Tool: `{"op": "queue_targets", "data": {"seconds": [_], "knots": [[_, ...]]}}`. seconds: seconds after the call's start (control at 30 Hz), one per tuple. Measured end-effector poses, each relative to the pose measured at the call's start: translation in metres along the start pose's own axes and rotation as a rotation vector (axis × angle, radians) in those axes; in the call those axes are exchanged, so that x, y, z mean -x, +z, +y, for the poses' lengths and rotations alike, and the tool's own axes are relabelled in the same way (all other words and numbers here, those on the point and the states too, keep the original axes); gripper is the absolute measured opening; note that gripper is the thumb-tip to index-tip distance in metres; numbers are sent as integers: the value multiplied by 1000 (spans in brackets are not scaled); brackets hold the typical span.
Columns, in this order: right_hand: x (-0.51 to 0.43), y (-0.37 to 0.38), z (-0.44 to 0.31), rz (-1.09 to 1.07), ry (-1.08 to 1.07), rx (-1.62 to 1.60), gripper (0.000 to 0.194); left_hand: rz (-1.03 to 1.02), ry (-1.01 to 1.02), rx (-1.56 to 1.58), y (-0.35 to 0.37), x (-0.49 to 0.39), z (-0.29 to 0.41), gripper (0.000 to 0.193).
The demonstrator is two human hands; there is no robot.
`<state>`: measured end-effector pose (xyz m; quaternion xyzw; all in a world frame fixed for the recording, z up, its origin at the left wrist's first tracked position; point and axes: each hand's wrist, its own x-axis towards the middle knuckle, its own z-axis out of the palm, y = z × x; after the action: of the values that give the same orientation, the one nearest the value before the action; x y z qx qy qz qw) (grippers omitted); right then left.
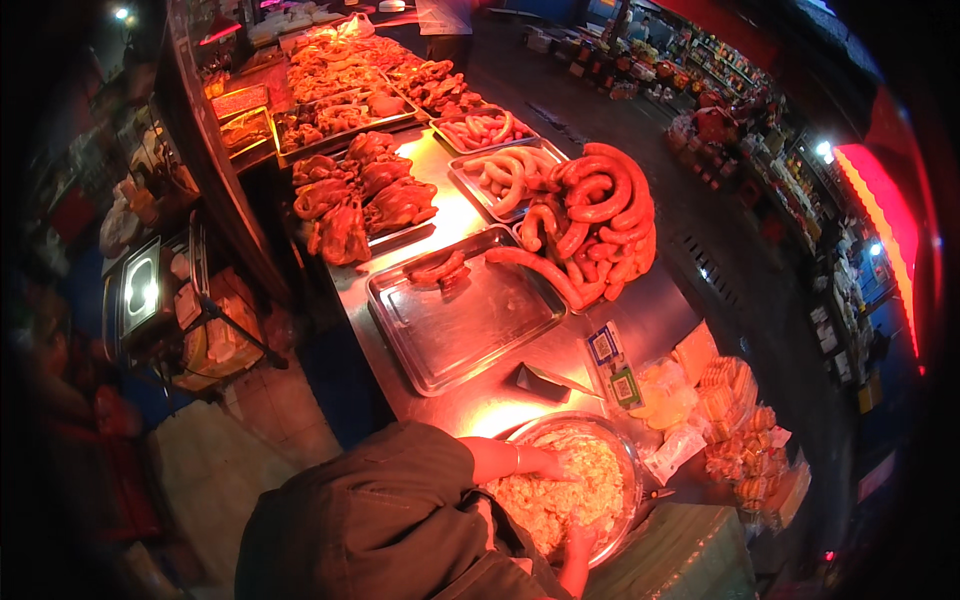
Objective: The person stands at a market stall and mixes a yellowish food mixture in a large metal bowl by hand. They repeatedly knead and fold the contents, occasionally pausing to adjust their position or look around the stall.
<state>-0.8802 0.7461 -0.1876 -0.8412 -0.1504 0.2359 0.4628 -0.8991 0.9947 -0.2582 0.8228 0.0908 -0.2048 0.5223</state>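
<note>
A large round metal bowl point(636, 480) stands at the near end of the steel counter, full of a pale, lumpy minced mixture point(559, 491). Into its upper part reaches my left hand point(551, 463), with a thin bracelet on the wrist and the fingers partly sunk in the mixture. My right hand point(583, 534) presses into the mixture at the lower side of the bowl, its fingertips hidden. How far the fingers of either hand are closed does not show. Both hands are under strong red light.
Beyond the bowl lie a dark wedge-shaped block point(541, 382), a shallow metal tray point(472, 307) with sausage pieces, heaped sausages point(600, 217) and cooked poultry point(367, 191). Packaged goods point(724, 405) and a card stand with printed codes point(613, 364) are at the right. A post point(225, 172) rises at the left.
</note>
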Motion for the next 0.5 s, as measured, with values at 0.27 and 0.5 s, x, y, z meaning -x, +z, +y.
{"op": "queue_targets", "data": {"seconds": [0.27, 0.5], "knots": [[4, 0, -4, -9, 8, 1, 71, 98, 64, 108, 13, 11, -15, 98], [9, 3, -6, -16, 16, 1, 71, 78, 64, 102, 4, 35, -6, 90]]}}
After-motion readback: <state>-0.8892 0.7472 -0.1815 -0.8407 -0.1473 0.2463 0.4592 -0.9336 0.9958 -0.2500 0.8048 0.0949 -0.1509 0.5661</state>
